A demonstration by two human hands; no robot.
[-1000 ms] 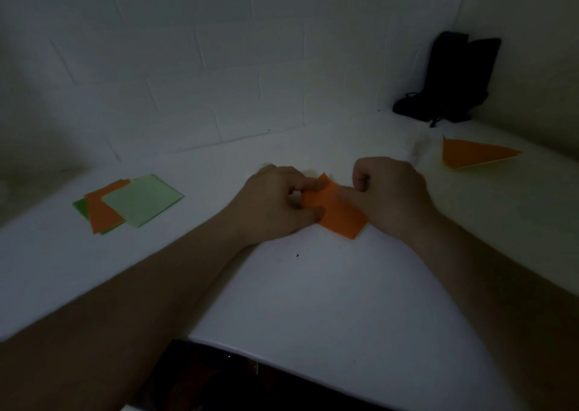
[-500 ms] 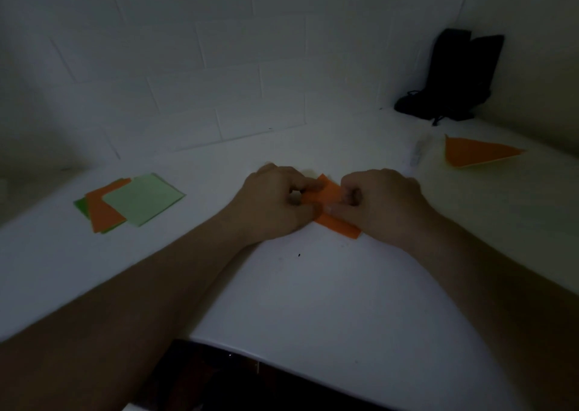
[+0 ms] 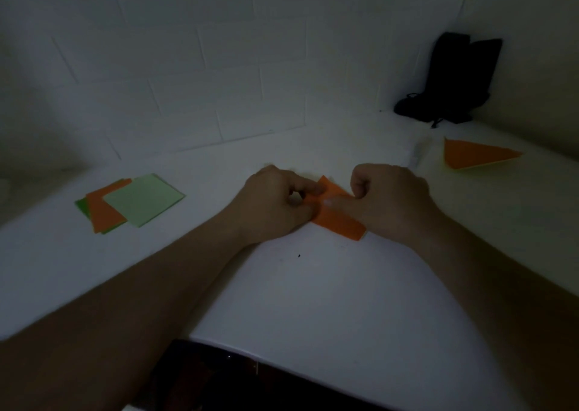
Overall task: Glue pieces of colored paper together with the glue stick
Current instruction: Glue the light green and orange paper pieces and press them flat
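Observation:
A folded orange paper (image 3: pixel 340 221) lies on the white table (image 3: pixel 344 301) in the middle of the view. My left hand (image 3: pixel 272 204) pinches its left end between thumb and forefinger. My right hand (image 3: pixel 393 199) is curled, its thumb pressing down on the paper's middle. A pale glue stick (image 3: pixel 418 154) lies on the table behind my right hand. A second folded orange triangle (image 3: pixel 476 157) rests at the far right. At the left sits a small stack of light green (image 3: pixel 144 199), orange (image 3: pixel 101 213) and dark green sheets.
A black object with a cord (image 3: pixel 454 78) stands in the back right corner against the tiled wall (image 3: pixel 188 66). The table's front edge (image 3: pixel 282 362) runs across the bottom, with a dark gap below it.
My right hand slid left over the orange paper, then back to the right, its thumb running along the fold. My left hand kept its pinch in place.

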